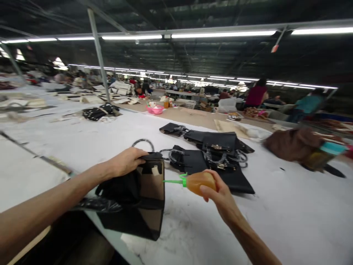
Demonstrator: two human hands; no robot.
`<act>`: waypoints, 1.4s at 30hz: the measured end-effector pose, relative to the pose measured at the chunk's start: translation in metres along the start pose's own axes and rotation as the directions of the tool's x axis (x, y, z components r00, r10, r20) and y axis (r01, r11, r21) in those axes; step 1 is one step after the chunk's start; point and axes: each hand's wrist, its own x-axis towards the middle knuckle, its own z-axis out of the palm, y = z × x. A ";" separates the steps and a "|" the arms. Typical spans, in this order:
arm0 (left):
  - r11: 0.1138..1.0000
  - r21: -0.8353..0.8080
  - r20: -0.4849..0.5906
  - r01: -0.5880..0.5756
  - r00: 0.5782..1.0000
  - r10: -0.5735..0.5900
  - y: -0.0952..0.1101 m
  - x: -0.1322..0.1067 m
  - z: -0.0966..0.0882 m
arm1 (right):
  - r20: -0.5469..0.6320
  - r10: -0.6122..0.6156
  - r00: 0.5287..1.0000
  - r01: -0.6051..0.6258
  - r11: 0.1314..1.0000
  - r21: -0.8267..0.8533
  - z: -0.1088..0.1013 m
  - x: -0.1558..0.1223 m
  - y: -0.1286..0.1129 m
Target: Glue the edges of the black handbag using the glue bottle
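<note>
My left hand (127, 161) grips the top edge of a black handbag (143, 195) that stands open at the near edge of the white table (91, 143); its tan inside faces me. My right hand (219, 193) is closed round an orange squeeze bottle (196, 182) with a thin green nozzle that points left toward the bag's open side. A looped handle (142, 141) rises behind the bag. Just beyond lies a pile of several black handbags (215, 154) with metal clasps and wrapped handles.
A brown bag (292, 144) and a teal-capped bottle (322, 154) lie at the right. Black pieces (99, 111) and a pink basin (154, 109) sit farther back. A metal post (98, 55) stands on the table. Other people work at distant benches.
</note>
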 end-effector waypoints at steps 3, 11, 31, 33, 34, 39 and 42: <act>1.000 0.012 0.001 0.020 1.000 -0.020 -0.006 0.003 0.004 | 0.000 0.010 1.000 -0.010 0.998 -0.062 0.001 0.003 0.001; 1.000 0.026 0.002 -0.002 1.000 0.002 -0.012 0.001 0.009 | 0.007 0.017 1.000 -0.015 0.983 -0.184 0.014 -0.001 -0.007; 0.999 0.000 -0.047 0.034 0.998 -0.034 -0.011 -0.009 0.010 | 0.153 0.006 0.988 0.089 0.794 -0.602 0.011 -0.022 -0.006; 1.000 0.002 -0.051 0.028 0.998 -0.028 -0.011 -0.009 0.010 | 0.171 0.011 0.985 0.098 0.783 -0.614 0.011 -0.023 -0.009; 1.000 0.003 -0.051 0.026 0.998 -0.026 -0.011 -0.009 0.011 | 0.177 0.011 0.984 0.103 0.777 -0.621 0.011 -0.024 -0.010; 1.000 0.002 -0.049 0.023 0.999 -0.023 -0.010 -0.009 0.011 | 0.136 -0.031 0.990 0.111 0.761 -0.639 0.010 -0.023 -0.012; 1.000 0.000 -0.046 0.020 0.999 -0.020 -0.010 -0.010 0.013 | 0.093 -0.107 0.990 0.142 0.772 -0.619 0.009 -0.019 -0.010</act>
